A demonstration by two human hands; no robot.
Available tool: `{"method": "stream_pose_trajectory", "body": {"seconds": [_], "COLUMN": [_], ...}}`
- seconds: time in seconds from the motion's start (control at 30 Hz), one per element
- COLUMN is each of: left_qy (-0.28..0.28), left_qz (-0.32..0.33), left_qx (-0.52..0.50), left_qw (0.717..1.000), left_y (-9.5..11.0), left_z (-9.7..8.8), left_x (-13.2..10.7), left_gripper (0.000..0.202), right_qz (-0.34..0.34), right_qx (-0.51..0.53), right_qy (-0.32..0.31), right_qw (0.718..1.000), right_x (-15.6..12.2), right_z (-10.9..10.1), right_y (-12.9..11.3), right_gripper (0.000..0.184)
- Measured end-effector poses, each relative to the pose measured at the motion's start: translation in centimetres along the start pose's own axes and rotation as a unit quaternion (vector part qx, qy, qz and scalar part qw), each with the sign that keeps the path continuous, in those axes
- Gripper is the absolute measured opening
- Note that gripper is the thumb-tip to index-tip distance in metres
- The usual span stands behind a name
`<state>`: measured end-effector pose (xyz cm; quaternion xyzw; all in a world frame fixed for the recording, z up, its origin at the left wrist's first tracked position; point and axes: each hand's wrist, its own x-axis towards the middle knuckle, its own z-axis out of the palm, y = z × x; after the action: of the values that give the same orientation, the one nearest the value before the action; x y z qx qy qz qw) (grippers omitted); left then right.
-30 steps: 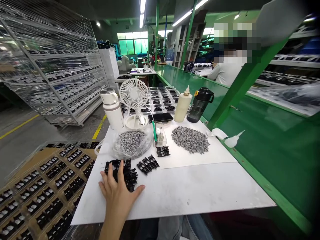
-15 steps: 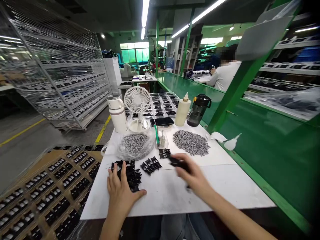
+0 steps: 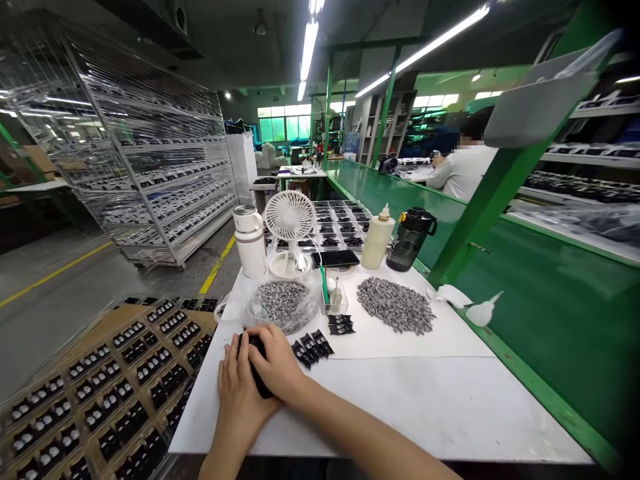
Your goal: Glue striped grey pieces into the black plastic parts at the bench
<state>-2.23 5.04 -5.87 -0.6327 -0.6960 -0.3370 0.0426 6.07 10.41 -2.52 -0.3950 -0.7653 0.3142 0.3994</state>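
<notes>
Both bare hands close together on a clump of small black plastic parts [image 3: 259, 367] near the left edge of the white tabletop [image 3: 425, 413]. The left hand [image 3: 240, 393] is cupped against the clump from the lower left, its fingers pointing up. The right hand [image 3: 278, 363] lies across it with curled fingers, grasping it too, so most of the clump is hidden. Just to the right lies a short row of black plastic parts [image 3: 311, 349], and beyond it a small stack of black plastic parts [image 3: 341, 325]. Toward the far edge sit a clear plastic bag of grey striped pieces [image 3: 283, 303], a small clear box [image 3: 334, 300] holding a green stick, and a loose heap of grey striped pieces [image 3: 395, 305] on a white sheet [image 3: 440, 337]. Past them stand a white desk fan [image 3: 290, 217] and a white insulated bottle [image 3: 249, 240]. Off the tabletop's left edge, shallow trays of black parts [image 3: 100, 393] lie stacked.
</notes>
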Motion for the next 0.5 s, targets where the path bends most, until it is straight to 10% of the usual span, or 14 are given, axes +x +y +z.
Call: {"method": "stream_pose_trajectory", "body": {"seconds": [0.27, 0.5], "left_qy": [-0.005, -0.027], "left_qz": [-0.004, 0.049], "left_qx": [0.063, 0.118], "left_qw": [0.998, 0.991], "left_y": [0.0, 1.5], "left_z": [1.2, 0.5], "left_x": [-0.4, -0.2], "left_gripper": [0.095, 0.067], "right_qz": [-0.032, -0.091], "right_qx": [0.015, -0.212], "right_qy": [-0.02, -0.028], "right_qw": [0.999, 0.973], "right_x": [-0.6, -3.7], "right_z": [-5.0, -10.5], "right_y": [0.9, 5.3], "right_gripper": [0.022, 0.024]}}
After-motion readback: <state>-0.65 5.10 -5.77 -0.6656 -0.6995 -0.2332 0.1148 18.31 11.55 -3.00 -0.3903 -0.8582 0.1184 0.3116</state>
